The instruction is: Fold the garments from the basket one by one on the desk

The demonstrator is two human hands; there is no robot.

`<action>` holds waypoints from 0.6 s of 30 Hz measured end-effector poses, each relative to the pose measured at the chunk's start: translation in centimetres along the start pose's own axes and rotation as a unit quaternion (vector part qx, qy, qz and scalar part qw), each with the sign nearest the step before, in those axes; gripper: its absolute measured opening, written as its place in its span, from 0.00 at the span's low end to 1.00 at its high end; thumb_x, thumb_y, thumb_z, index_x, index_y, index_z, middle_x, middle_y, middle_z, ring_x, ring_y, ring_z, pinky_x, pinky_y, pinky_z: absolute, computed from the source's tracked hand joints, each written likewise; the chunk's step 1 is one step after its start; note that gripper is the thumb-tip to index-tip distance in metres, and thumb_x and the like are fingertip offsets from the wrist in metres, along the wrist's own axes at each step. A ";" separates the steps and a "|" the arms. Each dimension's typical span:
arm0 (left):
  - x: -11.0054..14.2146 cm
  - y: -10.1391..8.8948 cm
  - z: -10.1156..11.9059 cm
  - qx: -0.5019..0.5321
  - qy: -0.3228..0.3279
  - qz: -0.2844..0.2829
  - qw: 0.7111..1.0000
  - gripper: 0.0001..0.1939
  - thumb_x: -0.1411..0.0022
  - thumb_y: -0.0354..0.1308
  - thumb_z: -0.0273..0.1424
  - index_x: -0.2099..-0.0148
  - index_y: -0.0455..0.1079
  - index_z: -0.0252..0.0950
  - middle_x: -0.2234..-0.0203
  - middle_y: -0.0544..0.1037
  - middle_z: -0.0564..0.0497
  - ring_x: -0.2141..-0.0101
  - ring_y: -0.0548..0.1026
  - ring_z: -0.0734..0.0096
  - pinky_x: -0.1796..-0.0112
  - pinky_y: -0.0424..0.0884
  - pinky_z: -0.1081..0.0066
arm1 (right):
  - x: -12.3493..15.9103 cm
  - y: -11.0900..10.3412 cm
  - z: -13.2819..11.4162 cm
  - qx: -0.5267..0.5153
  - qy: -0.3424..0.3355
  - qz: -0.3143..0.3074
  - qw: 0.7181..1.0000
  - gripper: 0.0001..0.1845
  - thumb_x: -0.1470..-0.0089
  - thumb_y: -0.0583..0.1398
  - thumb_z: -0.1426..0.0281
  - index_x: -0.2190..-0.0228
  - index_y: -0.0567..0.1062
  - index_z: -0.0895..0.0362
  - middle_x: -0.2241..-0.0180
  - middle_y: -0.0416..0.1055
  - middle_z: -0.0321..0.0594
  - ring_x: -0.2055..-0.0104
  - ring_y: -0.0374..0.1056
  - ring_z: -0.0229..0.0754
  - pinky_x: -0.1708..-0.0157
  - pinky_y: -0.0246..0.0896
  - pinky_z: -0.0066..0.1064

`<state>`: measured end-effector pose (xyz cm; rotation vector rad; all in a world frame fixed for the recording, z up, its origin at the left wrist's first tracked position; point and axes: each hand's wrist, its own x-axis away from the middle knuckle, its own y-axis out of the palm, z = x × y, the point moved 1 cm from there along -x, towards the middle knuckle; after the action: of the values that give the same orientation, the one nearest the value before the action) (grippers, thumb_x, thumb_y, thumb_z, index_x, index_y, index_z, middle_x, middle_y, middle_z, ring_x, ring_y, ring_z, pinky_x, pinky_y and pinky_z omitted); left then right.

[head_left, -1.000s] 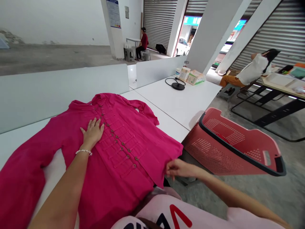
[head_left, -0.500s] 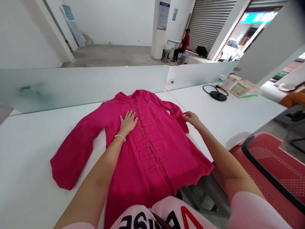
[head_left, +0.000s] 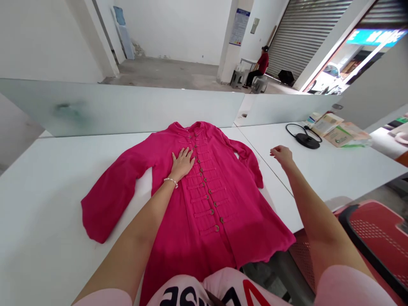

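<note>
A magenta long-sleeved shirt (head_left: 204,199) lies front up, its collar toward the glass panel and its hem hanging over the table's near edge. Brown buttons with corded loops run down its middle. My left hand (head_left: 183,163) is open, pressed flat on the chest beside the button row, a beaded bracelet at its wrist. To the right of the shirt, apart from its bent right-side sleeve (head_left: 250,163), is my right hand (head_left: 282,155). Its fingers are curled together, and I see nothing in them. The left-side sleeve (head_left: 110,199) lies spread out on the table.
The white table (head_left: 28,212) backs onto a frosted glass panel (head_left: 143,109). A black corded base (head_left: 307,140) and several boxes (head_left: 328,124) stand at the far right. A red chair (head_left: 376,229) is at my right. Beyond the panel, a person (head_left: 262,63) sits on a stool.
My right hand has left the right-side sleeve and moved to the right, its fingers curling in. My left hand stays flat on the shirt. The view has shifted.
</note>
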<state>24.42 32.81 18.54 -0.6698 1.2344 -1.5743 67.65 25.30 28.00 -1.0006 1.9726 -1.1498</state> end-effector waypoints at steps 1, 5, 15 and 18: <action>0.0 0.0 0.0 0.003 0.000 0.000 1.000 0.29 0.27 0.38 0.41 0.28 0.56 0.41 0.29 0.52 0.47 0.29 0.48 0.54 0.35 0.42 0.33 | 0.2 0.0 -0.5 0.001 -0.017 -0.008 1.000 0.11 0.43 0.55 0.70 0.65 0.76 0.62 0.68 0.78 0.47 0.64 0.75 0.43 0.62 0.68 0.33; -0.2 0.2 -0.2 0.009 -0.003 -0.001 1.000 0.28 0.27 0.39 0.40 0.28 0.56 0.41 0.29 0.52 0.46 0.29 0.48 0.54 0.35 0.42 0.33 | 2.4 2.9 -3.5 0.012 -0.113 -0.078 0.990 0.09 0.46 0.58 0.71 0.64 0.78 0.57 0.64 0.79 0.40 0.61 0.74 0.41 0.57 0.67 0.32; 0.0 0.0 -0.1 0.009 0.004 0.014 1.000 0.28 0.27 0.39 0.39 0.29 0.56 0.40 0.29 0.54 0.46 0.30 0.49 0.55 0.35 0.44 0.33 | 2.5 6.5 -4.5 0.078 -0.111 -0.130 0.982 0.11 0.50 0.65 0.65 0.75 0.71 0.57 0.73 0.70 0.45 0.63 0.69 0.50 0.60 0.62 0.37; 0.1 0.0 -0.1 0.012 0.008 0.022 1.000 0.28 0.26 0.39 0.39 0.29 0.57 0.39 0.29 0.54 0.46 0.30 0.50 0.55 0.35 0.44 0.33 | 1.6 6.4 -4.1 0.062 -0.093 -0.143 0.983 0.12 0.54 0.65 0.71 0.82 0.68 0.56 0.78 0.66 0.39 0.66 0.67 0.46 0.62 0.61 0.34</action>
<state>24.33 32.78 18.53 -0.6125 1.2322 -1.5586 61.65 27.72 23.71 -1.3048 1.6276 -1.2625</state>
